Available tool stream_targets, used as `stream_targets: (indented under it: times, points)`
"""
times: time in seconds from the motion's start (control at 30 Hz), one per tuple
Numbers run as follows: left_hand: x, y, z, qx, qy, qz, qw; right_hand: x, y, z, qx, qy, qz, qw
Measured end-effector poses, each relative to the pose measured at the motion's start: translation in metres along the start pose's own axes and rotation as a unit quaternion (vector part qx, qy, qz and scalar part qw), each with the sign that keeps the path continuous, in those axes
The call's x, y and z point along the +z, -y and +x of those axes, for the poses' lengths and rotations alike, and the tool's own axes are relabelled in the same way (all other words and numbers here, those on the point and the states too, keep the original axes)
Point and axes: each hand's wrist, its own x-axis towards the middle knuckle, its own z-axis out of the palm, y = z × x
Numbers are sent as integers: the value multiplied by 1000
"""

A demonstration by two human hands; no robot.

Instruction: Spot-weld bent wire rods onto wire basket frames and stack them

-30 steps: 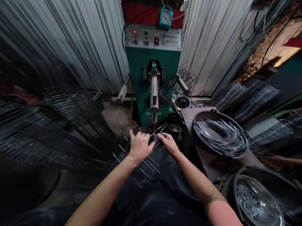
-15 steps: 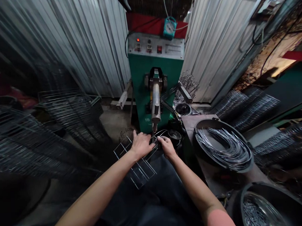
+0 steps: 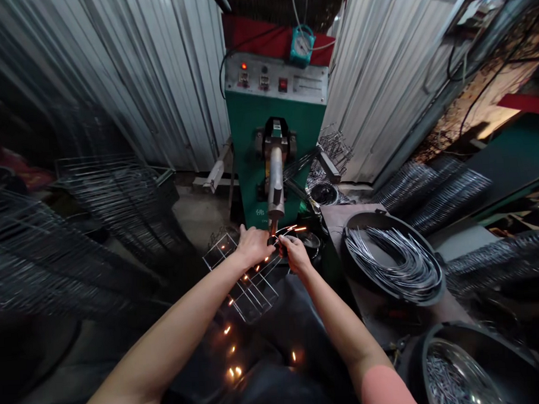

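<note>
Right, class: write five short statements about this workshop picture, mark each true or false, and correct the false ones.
1. Orange sparks are flying. True.
2. The left hand is inside a bowl. False: the left hand is on the wire rack.
3. A red light glows on the green machine. True.
4. The long wires lie straight on the floor. False: the long wires lie curved in a round pan.
5. The right hand is near the machine's tip. True.

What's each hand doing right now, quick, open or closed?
Left hand: closed, holding the wire rack.
Right hand: closed, pinching thin wire; can't tell if it's joined to the rack.
</note>
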Motion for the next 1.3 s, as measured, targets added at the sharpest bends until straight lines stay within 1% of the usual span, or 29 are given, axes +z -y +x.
stream_targets:
  times: [0.07,0.13,0.2,0.23,0.27,0.33,0.4,0.53,0.67,0.8,0.9,0.97,1.03,1.07,1.13,1.17,1.2,1.23,1.3]
  points:
    - [2,-1,-1,-3,-4,4,1000,-7,2,-15,3,36,-34,999]
    - [6,-2,-3,-2,-17,7,1000,-15,4,-40,6,106,-92,990]
    - [10,-2,-5,-2,-33,11,999,-21,2,-68,9,195,-160,968]
    - [11,-1,-5,-4,-38,12,999,-23,0,-81,6,226,-191,955]
    - [13,-1,-6,-8,-41,14,999,-23,-2,-91,-2,241,-215,946]
    - [13,2,-5,-20,-45,18,999,-21,-8,-102,-32,228,-247,941]
    - [13,4,-4,-37,-44,18,998,-17,-12,-102,-54,200,-259,943]
    - [11,7,0,-57,-43,12,997,-10,-14,-93,-57,193,-271,941]
    - [8,7,-1,-64,-37,9,997,-7,-11,-92,-54,186,-274,942]
    - [5,4,2,-69,-21,8,997,-4,-9,-92,-48,187,-246,950]
    - [2,3,7,-62,-22,8,998,2,-12,-91,-28,203,-193,960]
    - [0,6,2,-47,-31,4,998,7,-15,-93,-18,209,-151,966]
    - [1,14,-16,-20,-61,-17,998,10,-17,-98,-19,186,-119,975]
    - [4,20,-31,1,-90,-33,995,10,-15,-101,-22,163,-104,981]
    - [16,36,-71,57,-161,-61,983,6,-8,-107,-20,104,-62,992]
    - [25,45,-94,92,-194,-65,974,4,-2,-110,-11,77,-34,996]
    - [36,54,-117,133,-214,-60,966,1,5,-111,1,58,-3,998]
    - [48,62,-139,176,-214,-45,960,-2,14,-112,18,48,26,998]
    - [75,73,-173,247,-179,-8,952,-4,34,-110,53,52,73,995]
